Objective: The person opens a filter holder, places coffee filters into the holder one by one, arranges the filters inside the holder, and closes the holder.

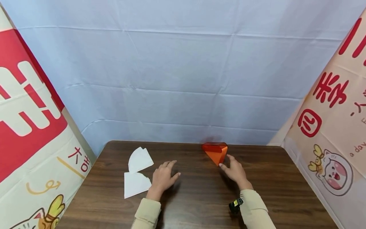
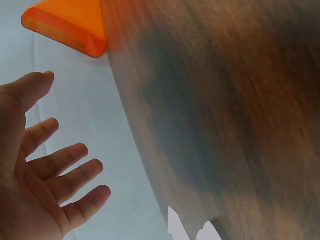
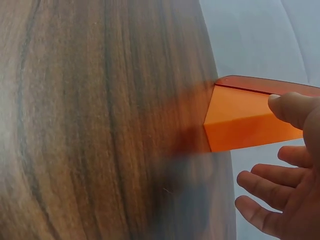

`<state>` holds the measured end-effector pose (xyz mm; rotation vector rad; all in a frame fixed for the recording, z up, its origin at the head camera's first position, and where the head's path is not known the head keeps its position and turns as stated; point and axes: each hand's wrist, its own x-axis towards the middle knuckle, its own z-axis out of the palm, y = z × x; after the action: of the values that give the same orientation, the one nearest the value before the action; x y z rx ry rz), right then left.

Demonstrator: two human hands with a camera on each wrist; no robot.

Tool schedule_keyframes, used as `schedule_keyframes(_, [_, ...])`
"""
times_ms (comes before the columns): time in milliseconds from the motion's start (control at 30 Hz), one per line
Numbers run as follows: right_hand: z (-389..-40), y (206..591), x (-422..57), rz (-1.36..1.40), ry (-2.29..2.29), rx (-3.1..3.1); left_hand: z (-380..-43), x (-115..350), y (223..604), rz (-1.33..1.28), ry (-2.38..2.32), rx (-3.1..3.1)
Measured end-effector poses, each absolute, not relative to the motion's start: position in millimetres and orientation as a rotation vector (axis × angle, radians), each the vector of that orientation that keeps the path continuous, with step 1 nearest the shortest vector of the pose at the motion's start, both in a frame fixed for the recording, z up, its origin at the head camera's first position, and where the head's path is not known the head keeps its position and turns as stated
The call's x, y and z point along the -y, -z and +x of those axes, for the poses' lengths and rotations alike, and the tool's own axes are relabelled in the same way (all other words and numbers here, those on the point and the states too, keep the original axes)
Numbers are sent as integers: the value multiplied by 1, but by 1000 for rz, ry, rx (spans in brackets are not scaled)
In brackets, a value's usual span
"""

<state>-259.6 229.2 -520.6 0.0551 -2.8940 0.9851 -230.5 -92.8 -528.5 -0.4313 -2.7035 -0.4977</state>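
Note:
Toward the back edge of the table stands an orange see-through triangular holder (image 1: 216, 154), its narrow end toward me. My right hand (image 1: 235, 170) is just beside it on the right. In the right wrist view the thumb (image 3: 292, 107) overlaps the holder's orange side (image 3: 255, 131), while the other fingers stretch out loosely below; whether the skin touches it I cannot tell. My left hand (image 1: 163, 177) hovers over the table with relaxed, spread fingers and holds nothing. Left of it lie two fan-shaped white papers, an upper one (image 1: 140, 160) and a lower one (image 1: 136, 184).
The dark wooden table (image 1: 194, 200) ends at a pale blue cloth (image 1: 171, 79) behind. Printed cloths hang at the left (image 1: 28, 127) and right (image 1: 323, 105). A small black device (image 1: 235, 205) sits at my right wrist.

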Motion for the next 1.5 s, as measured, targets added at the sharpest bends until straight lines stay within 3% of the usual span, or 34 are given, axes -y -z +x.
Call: schedule_keyframes(1500, [-294,539,-212,-146,-1158,2715,-263,75,539,-318,674,2817])
